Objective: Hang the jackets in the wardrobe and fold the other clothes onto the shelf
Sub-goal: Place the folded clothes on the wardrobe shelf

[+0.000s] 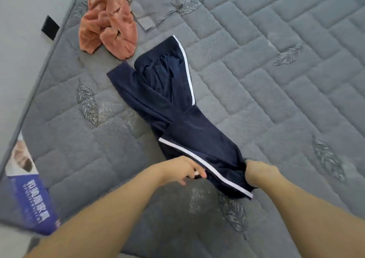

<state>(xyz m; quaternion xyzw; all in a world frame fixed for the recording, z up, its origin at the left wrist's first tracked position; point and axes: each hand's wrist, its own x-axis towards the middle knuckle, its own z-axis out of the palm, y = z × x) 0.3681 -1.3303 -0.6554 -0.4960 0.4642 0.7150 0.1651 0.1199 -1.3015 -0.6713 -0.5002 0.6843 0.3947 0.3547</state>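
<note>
The dark blue trousers (173, 107) are laid along the middle of the grey mattress (276, 80), and their near end is pinched by the fingers of the left hand (183, 169) and gripped by the curled right hand (260, 171). If that end is pulled unevenly, the twisted legs could be folded crooked. An orange fluffy garment (108, 20) and a grey cloth (156, 6) are left near the far edge, well apart, and a blue box (29, 198) is seen at the left edge.

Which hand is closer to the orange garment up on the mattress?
Left. The left hand grips the near end of the navy trousers on the side of the orange garment. The right hand grips them further right, so further off.
</note>
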